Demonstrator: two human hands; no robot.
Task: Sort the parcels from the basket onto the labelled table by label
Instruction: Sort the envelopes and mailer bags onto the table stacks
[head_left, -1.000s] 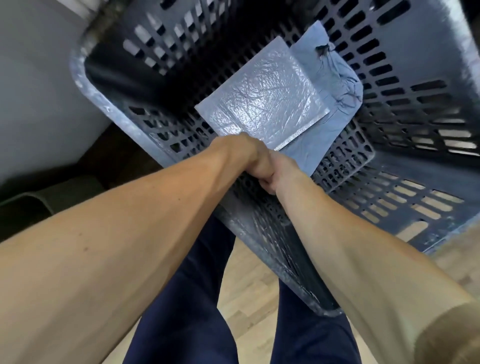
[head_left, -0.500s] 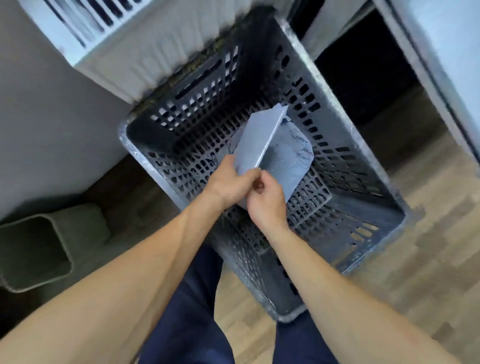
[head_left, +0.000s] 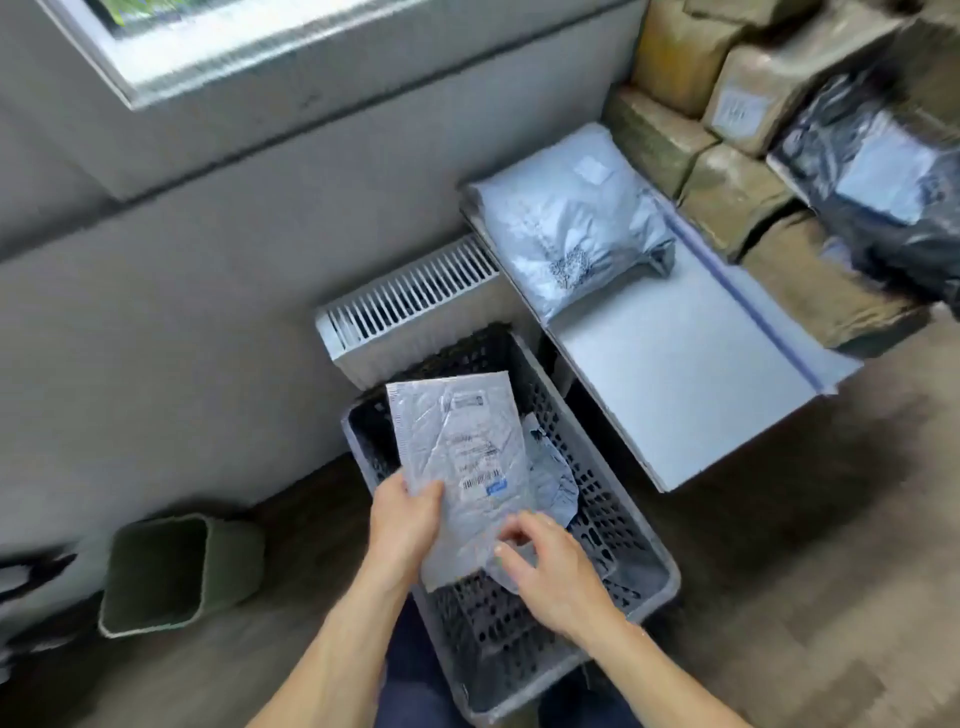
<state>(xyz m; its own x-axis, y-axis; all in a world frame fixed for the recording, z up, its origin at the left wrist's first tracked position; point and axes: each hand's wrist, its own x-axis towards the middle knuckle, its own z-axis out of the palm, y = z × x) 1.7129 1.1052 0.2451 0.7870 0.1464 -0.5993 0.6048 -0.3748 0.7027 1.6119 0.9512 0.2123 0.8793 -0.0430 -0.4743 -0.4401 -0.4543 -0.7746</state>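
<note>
Head view is showing the left hand (head_left: 402, 519) gripping the label-up bubble mailer (head_left: 457, 452) by its lower left edge, thumb on top, while the right hand (head_left: 553, 569) is touching its near corner with bent fingers, grip unclear, both hovering above the grey basket (head_left: 652, 558).

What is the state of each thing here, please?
padded mailer: held above the basket, label facing up
left hand: grips the padded mailer's edge
right hand: at its lower corner, grip unclear
grey bag: lying inside the basket
large parcel: lying on the table
</note>
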